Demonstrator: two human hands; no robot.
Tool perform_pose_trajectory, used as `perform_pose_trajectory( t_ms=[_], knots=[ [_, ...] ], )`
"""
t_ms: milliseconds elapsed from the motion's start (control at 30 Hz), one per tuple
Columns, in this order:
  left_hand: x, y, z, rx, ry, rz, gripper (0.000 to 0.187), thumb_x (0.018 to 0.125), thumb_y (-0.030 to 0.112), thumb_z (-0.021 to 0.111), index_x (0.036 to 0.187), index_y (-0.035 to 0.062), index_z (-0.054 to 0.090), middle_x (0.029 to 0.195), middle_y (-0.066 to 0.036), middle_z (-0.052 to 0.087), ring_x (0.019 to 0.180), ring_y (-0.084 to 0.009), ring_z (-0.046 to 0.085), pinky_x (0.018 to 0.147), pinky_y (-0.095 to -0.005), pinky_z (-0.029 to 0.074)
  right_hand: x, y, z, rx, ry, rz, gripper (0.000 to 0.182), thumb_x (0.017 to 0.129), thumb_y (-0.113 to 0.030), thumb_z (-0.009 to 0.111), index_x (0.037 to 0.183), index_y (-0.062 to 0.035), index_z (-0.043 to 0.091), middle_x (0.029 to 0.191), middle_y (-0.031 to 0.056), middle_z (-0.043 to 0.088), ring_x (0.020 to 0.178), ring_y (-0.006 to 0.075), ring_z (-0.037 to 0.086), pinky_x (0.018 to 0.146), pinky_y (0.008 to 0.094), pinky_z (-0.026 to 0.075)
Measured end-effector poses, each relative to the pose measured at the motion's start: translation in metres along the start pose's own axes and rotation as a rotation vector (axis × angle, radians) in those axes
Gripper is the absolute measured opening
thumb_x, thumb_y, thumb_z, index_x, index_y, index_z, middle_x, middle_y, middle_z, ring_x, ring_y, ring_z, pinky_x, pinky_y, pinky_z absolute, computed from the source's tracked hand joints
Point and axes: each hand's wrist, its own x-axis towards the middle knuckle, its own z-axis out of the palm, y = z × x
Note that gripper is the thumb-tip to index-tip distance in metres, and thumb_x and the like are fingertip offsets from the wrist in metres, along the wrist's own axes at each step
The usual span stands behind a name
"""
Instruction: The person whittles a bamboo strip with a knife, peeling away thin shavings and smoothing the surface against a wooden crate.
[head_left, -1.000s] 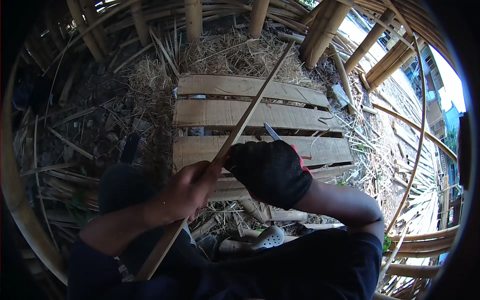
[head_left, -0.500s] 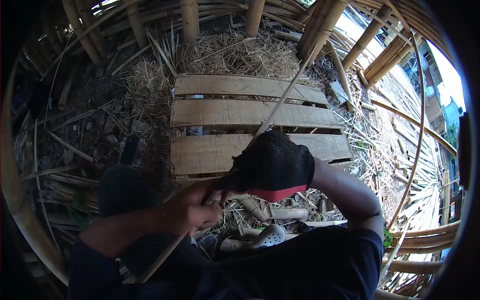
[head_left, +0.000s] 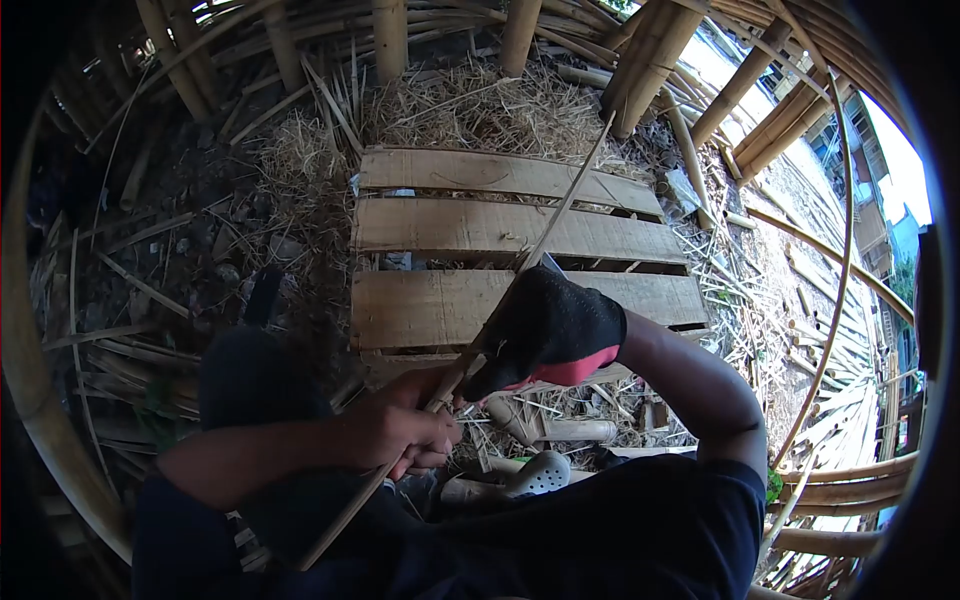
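While the bare left hand (head_left: 400,432) closes around a long thin bamboo strip (head_left: 560,200) low in the head view, the right hand (head_left: 548,335), in a black mesh glove with a red cuff, curls over the same strip just beyond it, toward 1 o'clock. Both hands are clamped on the strip and sit nearly touching; whether the gloved hand also holds a tool cannot be told, since its palm faces away. The strip runs on a diagonal, its near end passing down past the left wrist toward 7 o'clock over the person's dark lap, its far end reaching up toward 1 o'clock, across a wooden pallet (head_left: 430,225) and into a heap of dry straw (head_left: 470,105). The pallet lies flat on the ground directly ahead of the hands, its slats running crosswise. Near the person's knees, at 6 o'clock from the gloved hand, a pale perforated clog (head_left: 535,473) rests among bamboo offcuts. Upright bamboo poles (head_left: 645,60) stand at 12 o'clock behind the straw, and bent bamboo lengths (head_left: 840,250) curve along the 3 o'clock side.
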Motion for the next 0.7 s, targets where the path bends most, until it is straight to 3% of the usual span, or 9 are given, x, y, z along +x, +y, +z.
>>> perform_pose_trajectory(
  t_ms=[100,167,267,367,467,500,600,700],
  knots=[
    [0.001,-0.002,0.000,-0.083,0.009,-0.024,0.080,0.080,-0.003,0.047,0.152,0.0102,0.014,0.058,0.002,0.035,0.043,-0.0079,0.037,0.041,-0.0243,0.035,-0.005,0.003,0.001,0.033,-0.058,0.046,0.024,0.085,-0.023,0.070,0.107,-0.0317,0.076,0.085,0.0049,0.072,0.072,0.0220,0.070,0.062,0.0308,0.054],
    [0.003,-0.003,-0.002,0.006,0.021,0.011,0.071,0.082,-0.002,0.049,0.147,0.0088,0.023,0.059,0.001,0.038,0.044,-0.0078,0.038,0.041,-0.0244,0.036,-0.006,0.005,0.001,0.105,-0.017,0.008,0.023,0.083,-0.023,0.072,0.106,-0.0263,0.077,0.085,0.0052,0.072,0.072,0.0227,0.070,0.062,0.0310,0.054],
    [-0.001,0.004,-0.002,0.178,0.094,0.088,0.051,0.086,0.003,0.052,0.134,0.0072,0.036,0.062,0.000,0.042,0.045,-0.0073,0.040,0.042,-0.0242,0.038,-0.011,0.002,-0.003,-0.029,0.032,0.063,0.022,0.081,-0.026,0.075,0.102,-0.0176,0.077,0.084,0.0051,0.072,0.071,0.0240,0.069,0.060,0.0313,0.053],
    [-0.003,0.008,-0.001,0.395,0.244,0.177,0.031,0.090,0.009,0.055,0.119,0.0066,0.044,0.065,0.001,0.046,0.047,-0.0063,0.043,0.042,-0.0232,0.039,0.000,-0.028,-0.033,-0.165,0.041,0.407,0.024,0.078,-0.029,0.077,0.094,-0.0122,0.075,0.083,0.0049,0.071,0.070,0.0234,0.069,0.059,0.0324,0.052],
    [0.000,0.009,-0.006,0.436,0.303,0.170,0.025,0.092,0.013,0.055,0.114,0.0060,0.046,0.065,0.002,0.046,0.048,-0.0051,0.044,0.042,-0.0215,0.039,0.005,-0.031,-0.039,-0.543,0.186,0.319,0.023,0.078,-0.034,0.077,0.085,-0.0135,0.072,0.078,0.0031,0.069,0.065,0.0209,0.067,0.056,0.0341,0.050],
    [0.001,0.010,-0.007,0.422,0.301,0.150,0.025,0.092,0.014,0.055,0.114,0.0056,0.046,0.065,0.003,0.046,0.048,-0.0047,0.044,0.042,-0.0208,0.039,0.007,-0.024,-0.032,-0.763,0.266,0.260,0.039,0.071,-0.050,0.082,0.081,-0.0134,0.073,0.064,-0.0010,0.059,0.052,0.0171,0.056,0.051,0.0308,0.043],
    [0.000,0.014,-0.002,0.332,0.331,0.111,0.023,0.093,0.015,0.057,0.112,0.0051,0.048,0.062,0.004,0.046,0.045,-0.0038,0.043,0.041,-0.0206,0.038,0.010,-0.027,-0.028,-0.846,0.224,0.360,0.027,0.082,-0.040,0.072,0.078,-0.0143,0.066,0.070,0.0022,0.062,0.059,0.0214,0.063,0.051,0.0350,0.047],
    [0.000,0.014,-0.006,0.272,0.402,0.132,0.021,0.094,0.016,0.058,0.110,0.0047,0.050,0.059,0.004,0.045,0.042,-0.0035,0.041,0.039,-0.0211,0.036,0.003,-0.031,-0.025,-0.588,0.126,0.551,0.026,0.087,-0.041,0.069,0.082,-0.0148,0.068,0.073,0.0035,0.064,0.063,0.0228,0.066,0.052,0.0352,0.049]
  ],
)
